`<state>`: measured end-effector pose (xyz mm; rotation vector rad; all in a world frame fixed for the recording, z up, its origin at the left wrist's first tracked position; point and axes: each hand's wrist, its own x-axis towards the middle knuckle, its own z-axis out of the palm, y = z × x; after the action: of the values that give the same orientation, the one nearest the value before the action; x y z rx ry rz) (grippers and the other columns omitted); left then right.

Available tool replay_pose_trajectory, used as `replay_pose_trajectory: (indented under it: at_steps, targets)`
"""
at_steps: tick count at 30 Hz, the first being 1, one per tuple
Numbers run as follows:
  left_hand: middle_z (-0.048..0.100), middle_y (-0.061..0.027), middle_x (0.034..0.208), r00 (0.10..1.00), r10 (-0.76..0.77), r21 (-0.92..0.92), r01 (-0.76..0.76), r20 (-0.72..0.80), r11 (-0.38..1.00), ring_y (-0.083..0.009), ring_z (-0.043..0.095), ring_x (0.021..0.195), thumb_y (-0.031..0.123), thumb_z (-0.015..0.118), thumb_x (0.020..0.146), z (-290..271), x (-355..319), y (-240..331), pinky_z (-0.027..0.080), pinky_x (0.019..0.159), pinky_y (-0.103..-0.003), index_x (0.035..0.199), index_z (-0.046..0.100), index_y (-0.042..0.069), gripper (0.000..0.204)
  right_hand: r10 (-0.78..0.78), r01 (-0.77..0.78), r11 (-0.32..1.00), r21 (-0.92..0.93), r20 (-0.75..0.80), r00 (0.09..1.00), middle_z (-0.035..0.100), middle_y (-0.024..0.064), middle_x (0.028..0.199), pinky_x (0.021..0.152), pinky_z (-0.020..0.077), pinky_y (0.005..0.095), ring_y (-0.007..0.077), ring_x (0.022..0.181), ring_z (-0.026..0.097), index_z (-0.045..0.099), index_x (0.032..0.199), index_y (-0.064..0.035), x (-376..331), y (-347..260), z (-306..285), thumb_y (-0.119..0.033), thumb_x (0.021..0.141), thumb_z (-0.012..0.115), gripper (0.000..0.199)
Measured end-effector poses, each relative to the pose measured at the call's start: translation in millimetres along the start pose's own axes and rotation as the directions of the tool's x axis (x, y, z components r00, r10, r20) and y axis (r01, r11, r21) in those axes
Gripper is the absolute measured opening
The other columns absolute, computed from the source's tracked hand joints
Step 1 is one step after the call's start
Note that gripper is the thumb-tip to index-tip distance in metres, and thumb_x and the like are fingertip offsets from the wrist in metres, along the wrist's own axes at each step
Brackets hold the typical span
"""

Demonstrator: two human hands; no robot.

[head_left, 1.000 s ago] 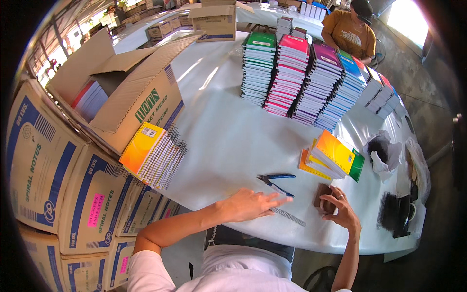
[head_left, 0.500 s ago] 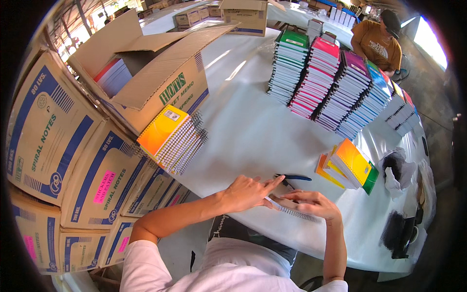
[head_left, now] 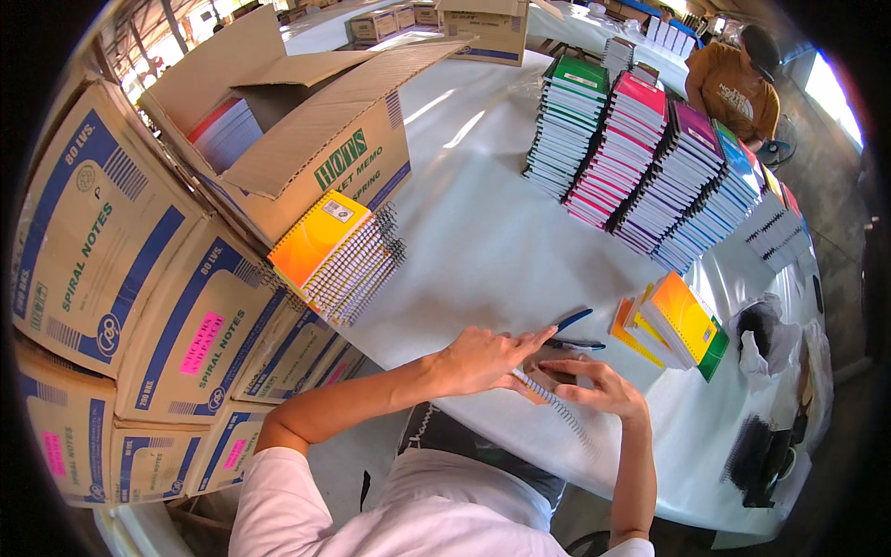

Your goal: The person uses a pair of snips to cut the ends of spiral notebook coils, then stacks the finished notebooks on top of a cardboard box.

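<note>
- Wire coil (head_left: 560, 408): thin, greyish, long spiral; runs diag. from L hand's (head_left: 478, 360) fingertips down & right, below R hand (head_left: 608, 390); far end loose, blurry.
- Brown piece (head_left: 554, 378): small, flat-looking, plain; btwn the hands, gripped in R fingers, coil right alongside; mostly hidden, so exact shape & whether coil's threaded thru unclear.
- Pliers (head_left: 573, 319): dk blue hndls, spread apart, pointing R; lying on pale tabletop (head_left: 464, 278) just beyond L fingertips, near brown piece; jaw end hidden.
</note>
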<state>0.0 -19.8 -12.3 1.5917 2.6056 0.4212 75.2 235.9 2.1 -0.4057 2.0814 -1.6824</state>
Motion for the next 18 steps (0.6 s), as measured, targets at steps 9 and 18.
replay_pose_trajectory:
  at_steps: [9, 18]
  targets:
    - [0.064, -0.0076, 0.121, 0.995, -0.096, 0.001, 0.096, -0.019, 0.995, -0.0259, 0.068, 0.099, 0.053, 0.069, 0.078, -10, -4, 0, 0.06, 0.068, -0.04, 0.151, 0.03, 0.019, 0.089, -0.072, 0.07, 0.994, -0.088, -0.024, 0.997, 0.063, 0.0199, 0.124, 0.105, 0.0384, 0.0402, 0.0314, 0.122, 0.054, 0.064, 0.123, 0.0044, 13, 3, -3, -0.044, 0.08, 0.069, 0.065]
    - [0.038, -0.0118, 0.152, 0.972, -0.182, -0.215, 0.148, -0.149, 0.965, -0.0276, 0.053, 0.127, 0.035, 0.079, 0.075, 3, -10, -1, 0.057, 0.087, -0.038, 0.153, 0.023, 0.02, 0.097, -0.16, 0.159, 0.982, 0.097, 0.002, 0.987, 0.063, 0.0215, 0.123, 0.103, 0.0405, 0.0417, 0.0334, 0.12, 0.055, 0.066, 0.12, 0.0042, 13, 9, -8, -0.049, 0.082, 0.066, 0.065]
